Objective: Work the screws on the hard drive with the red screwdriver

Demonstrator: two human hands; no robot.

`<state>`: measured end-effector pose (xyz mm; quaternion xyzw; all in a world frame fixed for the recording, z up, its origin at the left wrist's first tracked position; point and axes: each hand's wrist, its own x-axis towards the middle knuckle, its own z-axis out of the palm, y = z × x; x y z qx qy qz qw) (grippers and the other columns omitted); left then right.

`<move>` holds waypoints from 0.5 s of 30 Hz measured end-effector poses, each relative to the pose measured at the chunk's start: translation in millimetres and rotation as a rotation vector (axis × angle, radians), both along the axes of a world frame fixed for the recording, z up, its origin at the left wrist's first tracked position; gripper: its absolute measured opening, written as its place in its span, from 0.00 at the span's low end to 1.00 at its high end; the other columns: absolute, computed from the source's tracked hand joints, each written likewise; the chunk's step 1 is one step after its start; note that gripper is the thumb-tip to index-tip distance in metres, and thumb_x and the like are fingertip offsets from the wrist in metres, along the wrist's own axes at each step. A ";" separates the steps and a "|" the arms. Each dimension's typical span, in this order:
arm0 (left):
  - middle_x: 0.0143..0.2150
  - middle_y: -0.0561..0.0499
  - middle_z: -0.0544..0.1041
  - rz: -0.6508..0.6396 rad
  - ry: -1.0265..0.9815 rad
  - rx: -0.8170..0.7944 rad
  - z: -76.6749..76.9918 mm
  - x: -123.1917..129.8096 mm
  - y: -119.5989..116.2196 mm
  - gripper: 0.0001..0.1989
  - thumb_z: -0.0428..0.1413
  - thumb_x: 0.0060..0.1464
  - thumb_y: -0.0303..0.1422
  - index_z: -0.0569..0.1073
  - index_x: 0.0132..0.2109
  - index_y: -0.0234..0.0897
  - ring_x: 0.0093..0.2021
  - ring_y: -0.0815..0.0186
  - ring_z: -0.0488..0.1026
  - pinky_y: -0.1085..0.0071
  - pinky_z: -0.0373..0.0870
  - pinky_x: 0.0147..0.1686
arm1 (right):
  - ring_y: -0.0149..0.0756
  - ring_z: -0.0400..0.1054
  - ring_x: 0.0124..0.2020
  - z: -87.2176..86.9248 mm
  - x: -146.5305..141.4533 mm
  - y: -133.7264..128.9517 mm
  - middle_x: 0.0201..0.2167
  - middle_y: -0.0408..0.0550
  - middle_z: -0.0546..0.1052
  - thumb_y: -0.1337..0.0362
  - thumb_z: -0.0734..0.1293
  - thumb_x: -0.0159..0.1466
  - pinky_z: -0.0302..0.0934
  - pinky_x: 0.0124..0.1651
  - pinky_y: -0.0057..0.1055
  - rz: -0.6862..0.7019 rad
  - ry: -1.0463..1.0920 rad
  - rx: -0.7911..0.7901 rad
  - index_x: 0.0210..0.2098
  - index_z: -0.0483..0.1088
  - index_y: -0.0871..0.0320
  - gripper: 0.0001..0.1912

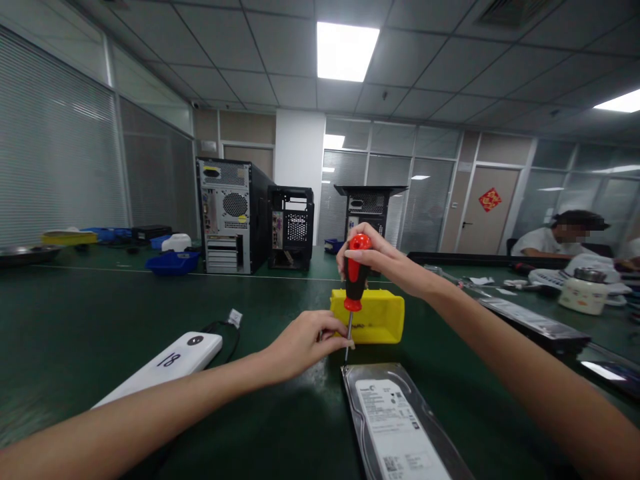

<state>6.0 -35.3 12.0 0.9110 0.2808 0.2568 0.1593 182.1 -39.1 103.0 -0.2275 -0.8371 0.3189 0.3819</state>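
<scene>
My right hand (374, 252) is closed around the red and black handle of a screwdriver (354, 280), which stands nearly upright. Its tip meets the far left corner of a silver hard drive (400, 420) lying label up on the table. Low on the shaft, the fingers of my left hand (313, 340) are pinched around the metal just above the tip. A screw at the tip is too small to make out. Just behind the shaft sits a yellow plastic bin (383, 317), close to both hands.
A white power bank (170, 363) marked 18 lies left with a cable. Computer cases (225, 213) stand at the back, beside a blue tray (173, 262). To the right are another drive (535, 320), a phone (607, 373) and a jar (583, 293). A person (555, 237) sits far right.
</scene>
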 end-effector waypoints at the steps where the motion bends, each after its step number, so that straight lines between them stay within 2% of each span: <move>1: 0.30 0.53 0.66 0.002 -0.002 -0.001 -0.2 -0.2 -0.1 0.13 0.50 0.55 0.39 0.74 0.35 0.35 0.29 0.71 0.62 0.76 0.56 0.28 | 0.29 0.66 0.30 0.4 0.5 0.4 0.32 0.44 0.70 0.60 0.59 0.62 0.59 0.25 0.24 0.010 0.006 -0.005 0.38 0.52 0.56 0.10; 9: 0.28 0.54 0.67 0.038 -0.022 -0.022 -2.0 0.4 0.4 0.12 0.51 0.54 0.38 0.74 0.34 0.34 0.28 0.71 0.62 0.77 0.58 0.28 | 0.28 0.66 0.29 -2.6 -2.0 5.9 0.34 0.47 0.72 0.59 0.61 0.61 0.59 0.22 0.22 -0.011 0.056 -0.001 0.41 0.56 0.57 0.12; 15: 0.38 0.50 0.74 0.010 -0.132 -0.142 0.3 0.0 -2.6 0.10 0.54 0.51 0.36 0.75 0.38 0.36 0.38 0.67 0.69 0.75 0.64 0.34 | 0.27 0.66 0.27 -6.5 -5.6 7.8 0.32 0.44 0.71 0.59 0.61 0.60 0.59 0.21 0.21 -0.006 0.083 0.083 0.45 0.57 0.55 0.14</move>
